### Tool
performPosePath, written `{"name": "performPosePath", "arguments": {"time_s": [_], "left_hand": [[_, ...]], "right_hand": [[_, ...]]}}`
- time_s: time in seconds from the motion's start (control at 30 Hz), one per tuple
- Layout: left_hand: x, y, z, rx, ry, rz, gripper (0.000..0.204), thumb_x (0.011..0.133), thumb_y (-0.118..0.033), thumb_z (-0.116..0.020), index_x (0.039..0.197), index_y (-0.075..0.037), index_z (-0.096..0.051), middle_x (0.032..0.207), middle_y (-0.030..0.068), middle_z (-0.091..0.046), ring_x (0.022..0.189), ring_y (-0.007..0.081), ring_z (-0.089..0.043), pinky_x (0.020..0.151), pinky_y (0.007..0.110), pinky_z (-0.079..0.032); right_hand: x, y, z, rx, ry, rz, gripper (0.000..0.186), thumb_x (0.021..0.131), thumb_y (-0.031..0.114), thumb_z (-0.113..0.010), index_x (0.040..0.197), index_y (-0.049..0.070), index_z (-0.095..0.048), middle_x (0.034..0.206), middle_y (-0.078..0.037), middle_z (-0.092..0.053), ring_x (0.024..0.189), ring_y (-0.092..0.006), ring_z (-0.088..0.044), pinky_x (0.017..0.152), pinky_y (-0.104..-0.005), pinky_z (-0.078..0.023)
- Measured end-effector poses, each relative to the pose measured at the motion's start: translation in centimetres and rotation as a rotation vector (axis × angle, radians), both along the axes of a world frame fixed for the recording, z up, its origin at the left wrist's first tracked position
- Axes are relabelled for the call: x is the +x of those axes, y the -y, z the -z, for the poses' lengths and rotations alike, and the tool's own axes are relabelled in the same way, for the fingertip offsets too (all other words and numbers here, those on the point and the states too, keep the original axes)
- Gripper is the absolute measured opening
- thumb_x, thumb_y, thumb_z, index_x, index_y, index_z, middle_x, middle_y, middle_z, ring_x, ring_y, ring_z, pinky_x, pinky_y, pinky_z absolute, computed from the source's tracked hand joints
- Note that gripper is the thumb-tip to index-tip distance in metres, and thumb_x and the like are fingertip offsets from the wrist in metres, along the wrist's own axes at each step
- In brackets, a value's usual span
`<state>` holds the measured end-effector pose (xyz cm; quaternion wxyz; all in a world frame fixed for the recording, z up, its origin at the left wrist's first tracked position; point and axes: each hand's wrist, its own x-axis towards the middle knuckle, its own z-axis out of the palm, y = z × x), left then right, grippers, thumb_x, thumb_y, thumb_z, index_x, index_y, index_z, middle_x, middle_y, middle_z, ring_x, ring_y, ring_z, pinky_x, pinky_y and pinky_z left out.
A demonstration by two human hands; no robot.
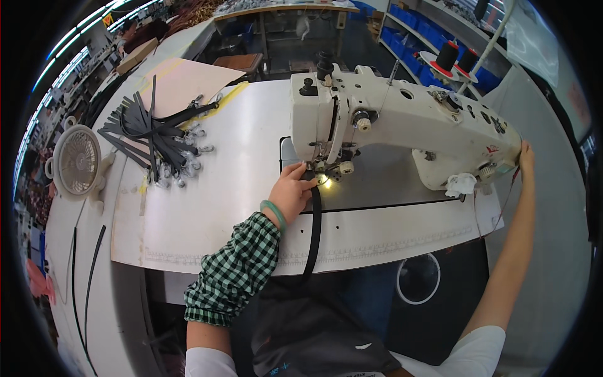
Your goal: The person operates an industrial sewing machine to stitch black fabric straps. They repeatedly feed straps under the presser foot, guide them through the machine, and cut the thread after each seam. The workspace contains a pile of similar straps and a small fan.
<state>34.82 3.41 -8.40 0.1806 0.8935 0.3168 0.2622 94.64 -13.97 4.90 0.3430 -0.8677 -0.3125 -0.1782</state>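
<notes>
A white industrial sewing machine (pixel 377 107) stands on the worktable, its small lamp lit by the needle. My left hand (pixel 294 193) is at the presser foot, fingers closed on the upper end of a black strap (pixel 314 235). From there the strap runs down over the table's front edge toward my lap. A green bangle (pixel 274 215) and a checked sleeve cover (pixel 235 270) are on my left arm. My right hand (pixel 526 157) reaches far right and curls round the machine's end; what its fingertips touch is hidden.
A pile of black straps with metal ends (pixel 157 135) lies left on the white tabletop (pixel 245 163). Beside it is a small white fan (pixel 78 160). Thread spools (pixel 447 56) stand behind the machine, before shelves of blue bins (pixel 411 38). Pale pink sheet (pixel 188 78) lies behind the pile.
</notes>
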Motion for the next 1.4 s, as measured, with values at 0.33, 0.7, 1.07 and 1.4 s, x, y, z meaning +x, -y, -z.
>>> {"name": "performPosePath", "arguments": {"time_s": [0.33, 0.7, 1.07, 1.4], "left_hand": [[0.7, 0.0, 0.0, 0.041, 0.015, 0.029, 0.032, 0.069, -0.001, -0.062, 0.099, -0.009, -0.064, 0.119, 0.0167, -0.048, 0.113, 0.0306, -0.040, 0.094, 0.035, -0.038], [-0.8, 1.2, -0.3, 0.184, 0.060, 0.117, 0.020, 0.067, -0.004, -0.066, 0.086, -0.009, -0.067, 0.090, 0.0064, -0.058, 0.083, 0.0213, -0.054, 0.069, 0.029, -0.051], [-1.1, 1.2, -0.4, 0.198, 0.069, 0.150, 0.023, 0.063, -0.006, -0.066, 0.086, -0.007, -0.066, 0.090, 0.0057, -0.059, 0.085, 0.0206, -0.054, 0.071, 0.029, -0.049], [-1.9, -1.0, -0.2, 0.035, 0.019, 0.230, 0.038, 0.061, 0.012, -0.051, 0.093, -0.004, -0.064, 0.106, 0.0123, -0.058, 0.099, 0.0274, -0.053, 0.084, 0.033, -0.045]], "right_hand": [[0.6, 2.7, 9.0, 0.580, -0.198, -0.038, 0.043, 0.091, 0.038, -0.034, 0.107, 0.001, -0.050, 0.095, -0.010, -0.059, 0.088, -0.0192, -0.055, 0.075, -0.0295, -0.042], [-26.8, 1.2, 8.1, 0.398, -0.192, -0.717, 0.013, 0.086, 0.009, -0.046, 0.083, 0.001, -0.057, 0.072, -0.005, -0.057, 0.063, -0.0086, -0.052, 0.055, -0.0216, -0.040], [-43.3, -6.2, 10.9, -0.038, 0.357, -1.726, 0.020, 0.069, 0.021, -0.066, 0.082, 0.009, -0.058, 0.094, 0.000, -0.057, 0.070, -0.0155, -0.054, 0.052, -0.0275, -0.045], [-43.3, -6.4, 11.6, 0.003, 0.342, -1.734, 0.019, 0.071, 0.022, -0.065, 0.084, 0.010, -0.059, 0.094, 0.000, -0.058, 0.069, -0.0162, -0.052, 0.056, -0.0267, -0.045]]}}
